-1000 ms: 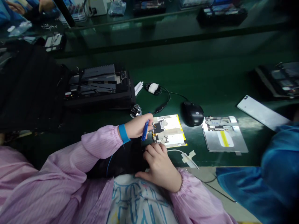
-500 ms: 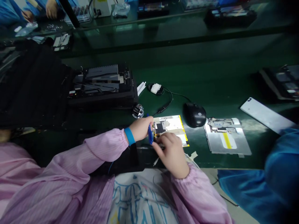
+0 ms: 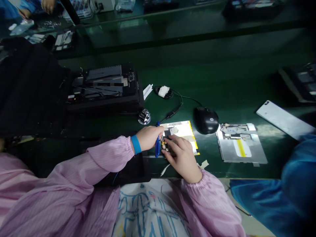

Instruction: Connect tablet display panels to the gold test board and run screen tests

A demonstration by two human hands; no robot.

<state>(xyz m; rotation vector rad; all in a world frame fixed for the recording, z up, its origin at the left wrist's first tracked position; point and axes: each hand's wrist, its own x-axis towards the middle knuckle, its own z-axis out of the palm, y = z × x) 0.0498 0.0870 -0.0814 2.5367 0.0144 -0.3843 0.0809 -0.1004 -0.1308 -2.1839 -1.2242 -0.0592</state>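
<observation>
My left hand (image 3: 148,137), with a blue band at the wrist, is closed around a blue pen-like tool (image 3: 157,145) at the left edge of an opened device with a white and yellow inside (image 3: 184,131). My right hand (image 3: 182,154) lies on the device's near left part, fingers stretched and pressing down beside the tool's tip. A white cable (image 3: 166,169) runs out from under that hand.
A black mouse (image 3: 206,120) sits right of the device, then a silver device back panel (image 3: 240,146). A black fixture (image 3: 105,89), a black cable with a white plug (image 3: 165,92) and a small metal part (image 3: 144,116) lie behind. A co-worker's blue sleeve (image 3: 288,194) fills the right corner.
My right hand moved up from the table edge onto the device and spread its fingers next to the tool. My left hand stayed at the device's left edge.
</observation>
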